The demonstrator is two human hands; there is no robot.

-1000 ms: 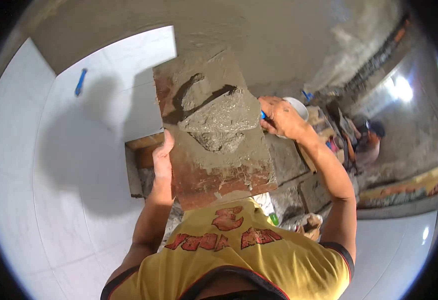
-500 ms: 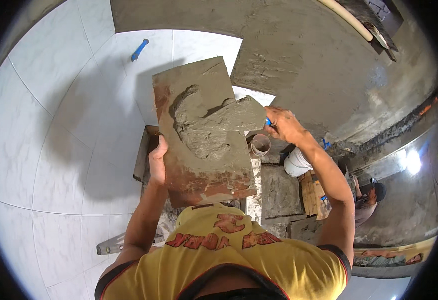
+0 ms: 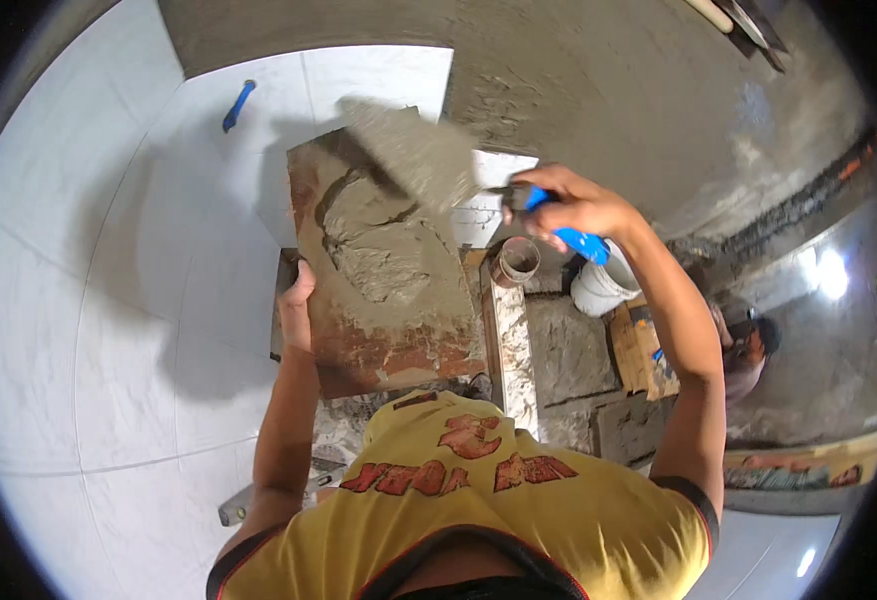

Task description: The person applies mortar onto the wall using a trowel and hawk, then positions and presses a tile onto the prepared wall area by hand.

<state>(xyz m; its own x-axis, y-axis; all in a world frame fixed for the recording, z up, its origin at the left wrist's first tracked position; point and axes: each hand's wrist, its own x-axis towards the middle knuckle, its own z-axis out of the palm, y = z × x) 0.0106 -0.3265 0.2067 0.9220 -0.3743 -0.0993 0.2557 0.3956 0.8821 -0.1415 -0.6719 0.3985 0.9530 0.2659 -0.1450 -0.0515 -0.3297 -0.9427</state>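
Note:
My left hand point(image 3: 299, 290) grips the left edge of a large rectangular tile point(image 3: 438, 352), thumb along the rim and the other fingers hidden beneath. Its reddish-brown back faces up, largely coated in wet grey mortar point(image 3: 383, 255) with a thicker ridged patch in the middle. My right hand point(image 3: 568, 212) is closed round the blue handle of a trowel point(image 3: 413, 160). The mortar-smeared blade, blurred by motion, is raised above the tile's far end.
White wall tiles point(image 3: 123, 330) cover the left side, with a blue piece point(image 3: 239, 107) sticking out at the top. Grey mortared wall point(image 3: 598, 110) lies ahead. A round container point(image 3: 516, 262) and a white bucket point(image 3: 598, 290) stand right of the tile. Another person point(image 3: 748, 350) is farther right.
The trowel has come up off the mortar and swung toward the tile's far end, its handle now showing. The heaped mortar looks flatter. My left hand keeps its grip on the tile.

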